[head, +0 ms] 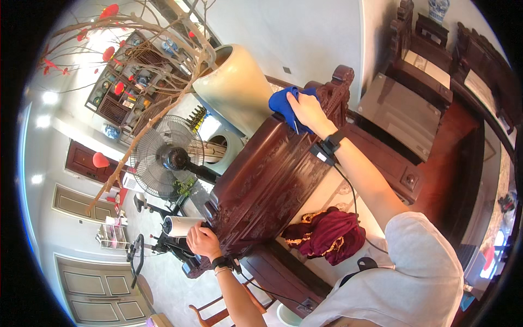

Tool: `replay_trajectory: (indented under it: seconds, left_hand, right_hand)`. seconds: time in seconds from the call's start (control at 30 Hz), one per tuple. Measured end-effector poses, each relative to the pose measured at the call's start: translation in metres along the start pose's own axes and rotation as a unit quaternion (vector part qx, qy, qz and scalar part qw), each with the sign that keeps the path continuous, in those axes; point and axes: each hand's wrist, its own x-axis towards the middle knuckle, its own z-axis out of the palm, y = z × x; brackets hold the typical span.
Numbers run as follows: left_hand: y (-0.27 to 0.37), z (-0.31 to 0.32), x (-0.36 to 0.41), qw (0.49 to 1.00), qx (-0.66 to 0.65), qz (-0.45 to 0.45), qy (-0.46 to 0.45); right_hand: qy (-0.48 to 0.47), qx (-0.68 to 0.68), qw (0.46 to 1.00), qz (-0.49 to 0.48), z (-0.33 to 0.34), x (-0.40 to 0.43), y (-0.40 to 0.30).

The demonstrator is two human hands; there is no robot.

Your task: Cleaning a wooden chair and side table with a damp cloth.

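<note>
My right hand (307, 111) grips a bunched blue cloth (282, 104), pressed against the top of the dark carved wooden sofa back (255, 173) near its scrolled end. At the sofa's other end, my left hand (203, 242) is curled around what looks like a white cylindrical container (182, 226) with a dark end. Its grip is partly hidden by the fingers. Below the sofa back, a crumpled maroon cloth with gold trim (327, 237) lies on the pale patterned seat (316, 204). Both wrists wear black bands with cables.
Behind the sofa stand a black pedestal fan (175, 157), a large cream vase (235, 83) holding bare branches (163, 110) with red ornaments, and an exercise bike (157, 245). A glass-topped wooden table (400, 114) sits right. A wooden chair (216, 312) stands at the bottom.
</note>
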Motion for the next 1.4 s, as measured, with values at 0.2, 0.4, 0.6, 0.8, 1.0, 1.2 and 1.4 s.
replay_trajectory:
  seconds: [0.2,0.4,0.6,0.8,1.0,1.2,1.4]
  left_hand:
    - [0.003,-0.002,0.0,1.0,-0.011,-0.005,-0.006]
    - [-0.004,0.0,-0.004,1.0,0.008,-0.007,-0.014]
    - [-0.003,0.008,-0.005,1.0,0.003,0.0,-0.003]
    - [-0.006,0.001,0.0,1.0,0.016,-0.004,-0.012]
    - [-0.006,0.003,-0.005,1.0,0.019,0.001,-0.012]
    - [0.001,0.001,0.002,1.0,0.012,-0.005,-0.015]
    - [-0.006,-0.001,0.0,0.999,0.024,-0.006,-0.026]
  right_hand:
    - [0.044,0.052,0.997,0.032,-0.015,-0.008,0.02]
    - [0.031,0.368,0.917,0.149,-0.023,-0.037,0.084]
    - [0.05,0.622,0.737,0.261,-0.072,-0.089,0.102]
    - [0.104,0.615,0.776,0.091,-0.108,-0.065,0.029]
    - [0.028,0.067,0.993,-0.096,-0.06,-0.005,0.01]
    - [0.065,-0.173,0.963,-0.196,-0.009,0.029,0.062]
    - [0.036,0.137,0.98,0.136,-0.025,0.071,0.087]
